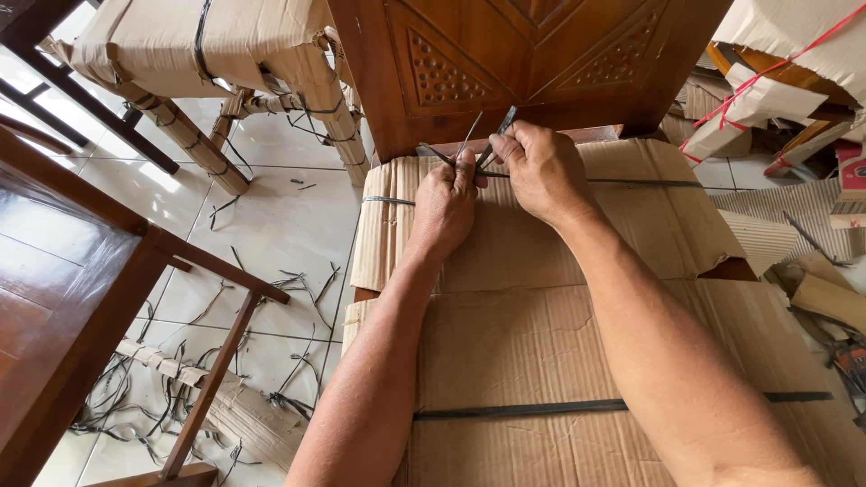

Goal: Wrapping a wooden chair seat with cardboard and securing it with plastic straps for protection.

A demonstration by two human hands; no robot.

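My left hand [444, 200] and my right hand [538, 168] meet at the far edge of a chair seat wrapped in brown corrugated cardboard [532, 334]. Both pinch the loose ends of a dark plastic strap [631, 183] that runs across the cardboard; the ends stick up between my fingers. A second dark strap [514, 410] crosses the cardboard nearer to me, partly under my forearms. The carved wooden chair back [523, 63] rises right behind my hands.
A dark wooden table [54, 298] stands at the left. Cut strap scraps [298, 280] litter the white tile floor. Another cardboard-wrapped chair [207, 54] stands at the back left. Loose cardboard pieces [785, 81] with red string pile at the right.
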